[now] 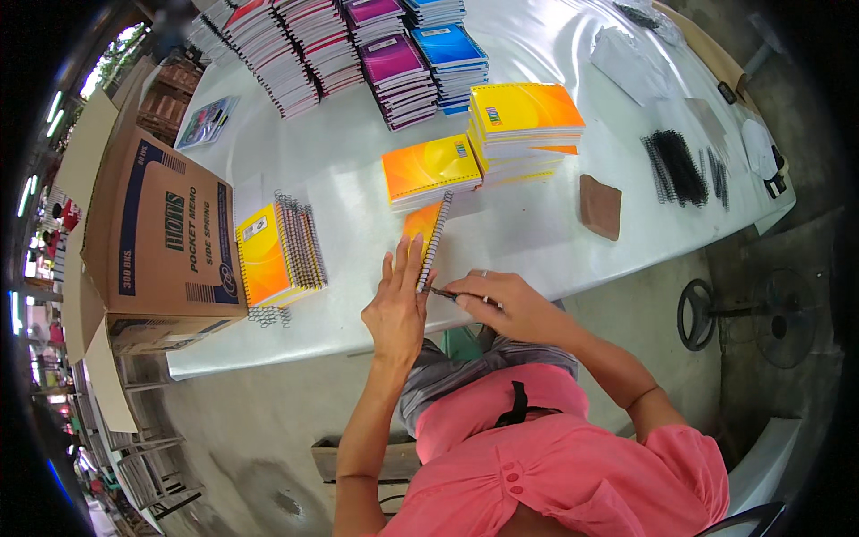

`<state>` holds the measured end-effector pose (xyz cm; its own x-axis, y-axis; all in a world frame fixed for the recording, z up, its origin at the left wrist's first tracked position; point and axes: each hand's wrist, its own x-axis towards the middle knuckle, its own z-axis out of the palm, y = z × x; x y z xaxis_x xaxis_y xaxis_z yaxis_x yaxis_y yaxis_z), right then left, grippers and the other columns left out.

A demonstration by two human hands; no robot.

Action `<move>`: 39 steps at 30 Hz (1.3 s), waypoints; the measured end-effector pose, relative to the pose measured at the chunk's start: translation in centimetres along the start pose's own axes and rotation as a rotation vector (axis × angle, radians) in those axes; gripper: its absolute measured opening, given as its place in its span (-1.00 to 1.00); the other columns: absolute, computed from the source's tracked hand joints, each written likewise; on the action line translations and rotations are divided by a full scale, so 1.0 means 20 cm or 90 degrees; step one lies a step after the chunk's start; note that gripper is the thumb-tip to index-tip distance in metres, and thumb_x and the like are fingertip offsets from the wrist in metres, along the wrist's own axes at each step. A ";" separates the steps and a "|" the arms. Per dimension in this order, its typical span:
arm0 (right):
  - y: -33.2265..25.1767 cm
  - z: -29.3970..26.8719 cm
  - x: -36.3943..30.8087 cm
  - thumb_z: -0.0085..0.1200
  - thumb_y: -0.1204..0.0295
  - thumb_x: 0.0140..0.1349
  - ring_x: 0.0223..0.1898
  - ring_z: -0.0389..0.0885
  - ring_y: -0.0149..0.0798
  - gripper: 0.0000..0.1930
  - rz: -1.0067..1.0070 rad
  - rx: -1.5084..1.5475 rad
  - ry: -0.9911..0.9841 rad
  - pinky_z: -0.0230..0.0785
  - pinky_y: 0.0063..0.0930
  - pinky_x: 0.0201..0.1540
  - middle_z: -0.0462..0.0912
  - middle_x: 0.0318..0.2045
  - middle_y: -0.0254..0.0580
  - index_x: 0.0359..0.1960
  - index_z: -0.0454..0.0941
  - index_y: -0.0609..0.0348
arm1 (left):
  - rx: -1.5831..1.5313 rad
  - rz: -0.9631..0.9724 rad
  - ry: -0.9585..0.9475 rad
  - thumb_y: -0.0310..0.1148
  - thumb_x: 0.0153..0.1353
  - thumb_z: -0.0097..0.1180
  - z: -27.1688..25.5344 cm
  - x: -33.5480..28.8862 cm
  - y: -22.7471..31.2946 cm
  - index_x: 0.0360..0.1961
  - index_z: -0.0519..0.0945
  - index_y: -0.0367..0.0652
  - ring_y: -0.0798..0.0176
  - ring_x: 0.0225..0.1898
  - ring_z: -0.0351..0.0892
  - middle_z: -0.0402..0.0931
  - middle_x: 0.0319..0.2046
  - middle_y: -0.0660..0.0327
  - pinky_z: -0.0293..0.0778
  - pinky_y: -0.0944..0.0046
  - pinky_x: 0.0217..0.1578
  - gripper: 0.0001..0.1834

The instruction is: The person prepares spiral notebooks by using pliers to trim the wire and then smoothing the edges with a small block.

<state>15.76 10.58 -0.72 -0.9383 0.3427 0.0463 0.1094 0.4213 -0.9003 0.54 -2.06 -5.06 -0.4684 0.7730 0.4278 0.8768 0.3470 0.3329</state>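
My left hand (394, 309) is closed on a small orange spiral notebook (419, 222), pressing it near the table's front edge. The notebook is tilted, with its wire coil (436, 237) along the right side. In my right hand (506, 306) is a dark hand tool that looks like pliers (444, 293). Its tip meets the near end of the coil; the jaws are too small to make out. Just beyond lie yellow-orange memo pads (431, 167) in a low stack and a taller stack (526, 112). Bound yellow notebooks (268, 255) stand at the left.
An open cardboard box (170, 224) sits on the left. Purple notebooks (394, 58), blue notebooks (447, 49) and red-covered stacks (282, 58) rise at the back. Loose black wire coils (677, 168) and a brown block (599, 208) lie to the right. A fan (778, 318) stands beyond the table.
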 end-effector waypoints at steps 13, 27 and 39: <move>0.27 -0.22 0.13 0.11 0.37 0.26 -0.22 0.55 -0.02 -0.71 -0.079 -0.343 0.098 0.46 -0.26 -0.15 0.52 -0.22 -0.08 0.00 0.56 0.11 | 0.169 -0.044 0.226 -0.39 0.18 0.23 -0.50 0.21 -0.34 0.27 0.44 0.04 0.06 0.21 0.48 0.47 0.21 0.23 0.51 0.16 0.06 -0.41; 0.39 -0.23 0.12 0.19 0.29 0.15 -0.06 0.48 -0.03 -0.64 -0.084 -0.575 0.170 0.37 -0.18 -0.04 0.49 -0.10 -0.07 -0.02 0.57 0.08 | 0.147 -0.147 -0.037 0.14 0.08 0.24 -0.55 0.08 -0.64 0.25 0.48 0.08 -0.11 0.39 0.17 0.34 0.31 0.10 0.19 -0.16 0.26 -0.27; 0.27 -0.04 0.55 0.09 0.55 0.11 0.10 0.47 -0.07 -0.66 -0.314 -0.508 0.288 0.37 -0.24 0.15 0.53 -0.02 -0.07 -0.03 0.51 0.31 | 0.006 -0.247 0.018 -0.32 0.33 0.08 -0.65 0.14 -0.82 0.29 0.43 -0.06 -0.06 0.44 0.08 0.24 0.37 0.05 0.08 0.06 0.36 -0.51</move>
<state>6.27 17.20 -4.69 -0.7454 0.1953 0.6374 0.0866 0.9764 -0.1979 -16.63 -12.53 1.60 -0.7682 0.5683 0.2949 0.6347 0.6155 0.4672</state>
